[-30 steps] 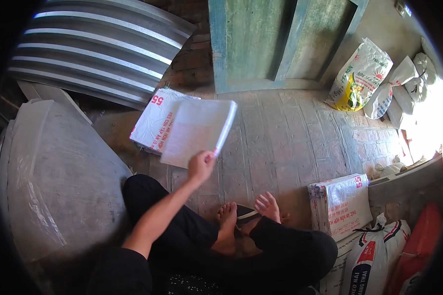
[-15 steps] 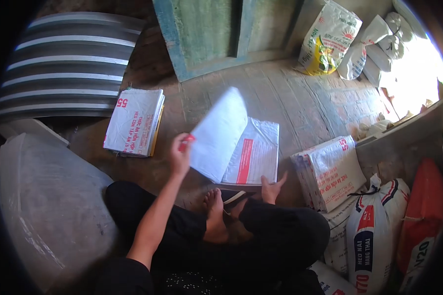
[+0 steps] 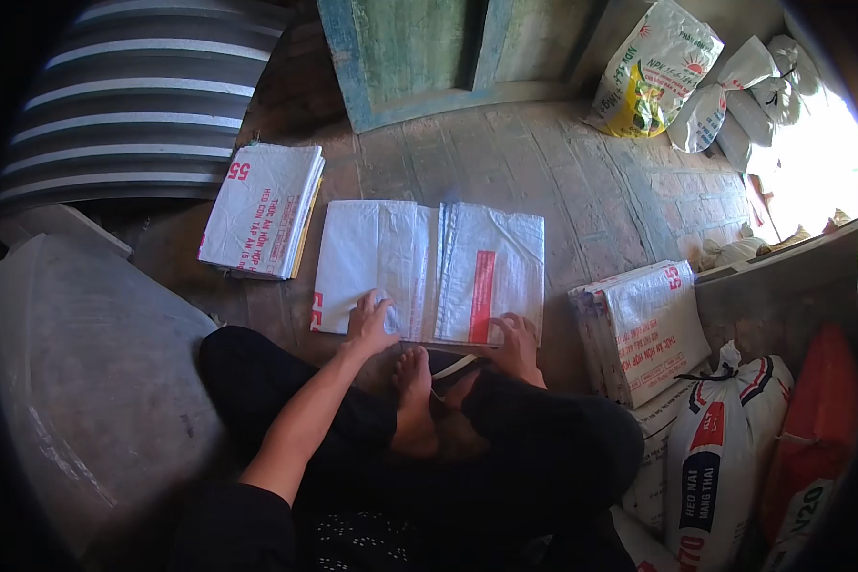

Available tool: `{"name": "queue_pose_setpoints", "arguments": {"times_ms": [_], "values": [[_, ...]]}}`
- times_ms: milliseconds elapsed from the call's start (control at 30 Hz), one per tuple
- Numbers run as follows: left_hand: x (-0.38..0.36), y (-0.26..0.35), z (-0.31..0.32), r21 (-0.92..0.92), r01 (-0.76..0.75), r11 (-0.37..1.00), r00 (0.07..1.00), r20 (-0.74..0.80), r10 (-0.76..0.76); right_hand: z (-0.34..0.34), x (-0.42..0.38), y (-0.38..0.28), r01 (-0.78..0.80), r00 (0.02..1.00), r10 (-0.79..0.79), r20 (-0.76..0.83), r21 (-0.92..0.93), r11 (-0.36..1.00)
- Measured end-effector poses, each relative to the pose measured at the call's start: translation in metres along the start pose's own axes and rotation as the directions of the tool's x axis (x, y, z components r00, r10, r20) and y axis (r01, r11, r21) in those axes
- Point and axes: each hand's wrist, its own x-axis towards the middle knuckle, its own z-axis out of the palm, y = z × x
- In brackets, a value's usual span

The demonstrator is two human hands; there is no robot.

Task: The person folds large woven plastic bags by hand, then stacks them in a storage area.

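Observation:
A white woven sack (image 3: 405,253) lies spread on the floor before my crossed legs, with a fold line near its middle, a red panel on the right and red print at its lower left corner. On its left part rests my left hand (image 3: 370,326), fingers spread on the surface. My right hand (image 3: 515,336) touches the lower right edge near the red panel, its fingers apart. Neither hand grips anything. One stack of folded sacks (image 3: 265,212) is to the left, another stack (image 3: 643,329) to the right.
Corrugated sheets (image 3: 143,105) lie at the upper left, above a grey curved panel (image 3: 95,372). A green wooden door (image 3: 419,57) stands at the back. Filled sacks (image 3: 729,448) and a red sack (image 3: 815,429) are at the lower right; a yellow-and-white bag (image 3: 653,71) is upper right.
The raised left part of the sack has come down flat to the left. My left hand has let go of its edge and lies on it. My right hand has moved slightly up and left onto the sack.

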Motion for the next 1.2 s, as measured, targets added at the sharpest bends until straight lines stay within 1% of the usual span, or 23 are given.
{"name": "queue_pose_setpoints", "arguments": {"times_ms": [100,200,300,400,500,600,667,700,733,767,833,900,933,967,1033,1067,1133,1167,1200], "values": [[-0.002,0.000,-0.006,0.041,-0.046,0.998,0.997,0.066,0.044,0.003,0.003,0.002,0.021,1.000,-0.021,-0.002,0.008,1.000],[-0.006,0.001,-0.003,0.122,-0.114,0.986,0.990,0.097,0.102,0.005,0.000,0.004,0.042,0.999,-0.042,0.008,0.019,0.999],[-0.007,0.000,-0.002,0.143,-0.176,0.974,0.984,0.063,0.169,0.008,-0.006,0.001,0.033,0.999,-0.034,-0.036,-0.028,0.999],[-0.002,0.001,-0.010,-0.141,-0.209,0.968,0.977,-0.070,0.201,0.011,-0.005,0.002,-0.018,0.999,0.019,-0.047,0.037,0.999],[0.002,0.013,-0.027,-0.203,0.029,0.979,0.997,0.081,-0.013,0.009,0.003,0.009,-0.027,0.999,0.032,-0.021,0.203,0.979],[0.008,0.009,-0.031,-0.430,0.070,0.900,0.997,0.037,-0.061,0.002,0.012,0.019,-0.120,0.990,0.140,-0.026,0.388,0.914],[0.020,0.005,-0.035,-0.560,0.092,0.823,0.969,-0.139,-0.203,-0.012,0.018,0.031,-0.239,0.942,0.329,-0.064,0.561,0.793],[0.028,0.002,-0.038,-0.623,0.090,0.777,0.935,-0.215,-0.281,-0.021,0.022,0.039,-0.283,0.905,0.420,-0.067,0.641,0.713],[0.037,-0.006,-0.042,-0.625,0.013,0.781,0.877,-0.369,-0.309,-0.027,0.025,0.051,-0.199,0.868,0.462,-0.181,0.726,0.658],[0.046,-0.017,-0.048,-0.614,-0.061,0.787,0.793,-0.508,-0.336,-0.034,0.027,0.065,-0.101,0.812,0.510,-0.283,0.793,0.601],[0.048,-0.021,-0.093,-0.703,0.013,0.711,0.691,-0.508,-0.515,-0.063,0.027,0.079,-0.046,0.604,0.643,-0.471,0.785,0.618],[0.053,-0.036,-0.118,-0.748,-0.163,0.644,0.478,-0.630,-0.612,-0.104,0.020,0.076,0.098,0.520,0.784,-0.339,0.935,0.340],[0.049,-0.037,-0.137,-0.790,-0.245,0.562,0.427,-0.609,-0.669,-0.121,0.016,0.076,0.180,0.485,0.837,-0.253,0.966,0.187],[0.044,-0.039,-0.156,-0.815,-0.329,0.477,0.380,-0.577,-0.723,-0.135,0.013,0.078,0.251,0.485,0.844,-0.227,0.961,0.115],[0.037,-0.047,-0.181,-0.825,-0.384,0.414,0.240,-0.522,-0.819,-0.156,0.007,0.092,0.385,0.494,0.852,-0.174,0.922,-0.035],[0.035,-0.053,-0.190,-0.813,-0.386,0.435,0.177,-0.529,-0.830,-0.163,0.009,0.097,0.302,0.473,0.870,-0.139,0.953,-0.012],[0.036,-0.067,-0.196,-0.822,-0.410,0.396,0.141,-0.486,-0.863,-0.173,0.010,0.114,0.129,0.419,0.905,-0.073,0.991,0.020],[0.036,-0.072,-0.198,-0.824,-0.424,0.376,0.123,-0.463,-0.878,-0.174,0.012,0.123,0.070,0.435,0.899,-0.057,0.997,0.030],[0.037,-0.077,-0.194,-0.849,-0.418,0.323,0.150,-0.415,-0.897,-0.168,0.016,0.139,0.013,0.451,0.892,-0.042,0.999,0.041]]}}
